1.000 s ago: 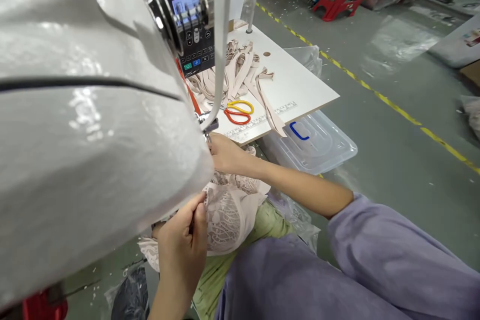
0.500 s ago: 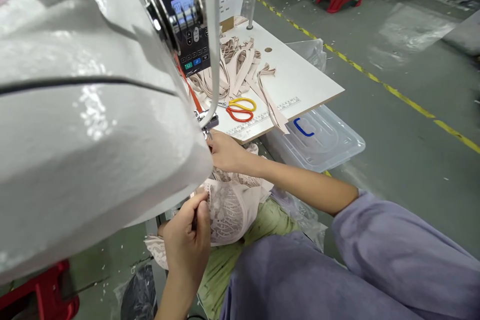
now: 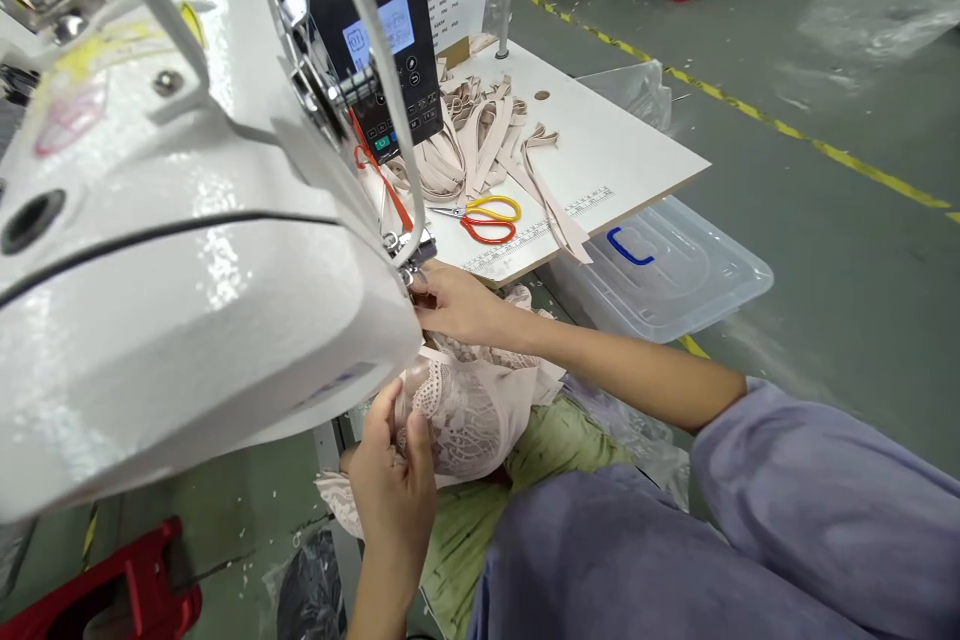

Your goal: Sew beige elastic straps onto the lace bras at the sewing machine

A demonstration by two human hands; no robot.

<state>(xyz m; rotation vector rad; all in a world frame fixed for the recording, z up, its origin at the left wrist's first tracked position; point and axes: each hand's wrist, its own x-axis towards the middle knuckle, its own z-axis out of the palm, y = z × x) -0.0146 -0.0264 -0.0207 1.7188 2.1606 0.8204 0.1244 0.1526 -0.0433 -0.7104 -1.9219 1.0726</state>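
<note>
A pale pink lace bra point(image 3: 469, 420) hangs below the sewing machine's head and spreads over my lap. My right hand point(image 3: 465, 305) is closed on its upper edge, close to the presser foot point(image 3: 412, 270); the fingertips are partly hidden by the machine. Lower down, my left hand point(image 3: 394, 480) is beside the bra's scalloped lace edge, thumb and forefinger apart, its other fingers curled and partly hidden. Another lace end of the bra shows to the left of that wrist. The white sewing machine point(image 3: 300, 310) covers the stitching spot from above.
On the white table point(image 3: 637, 165) lie scissors point(image 3: 491, 220) with yellow and red handles and a heap of beige fabric strips point(image 3: 480, 135). A control panel point(image 3: 382, 50) stands behind. Below are a lidded plastic box point(image 3: 675, 270) and a red stool point(image 3: 142, 585).
My left thumb and forefinger have parted from a pinch on the lace edge. My right hand stays by the presser foot. The camera view has shifted, showing more of the machine's top.
</note>
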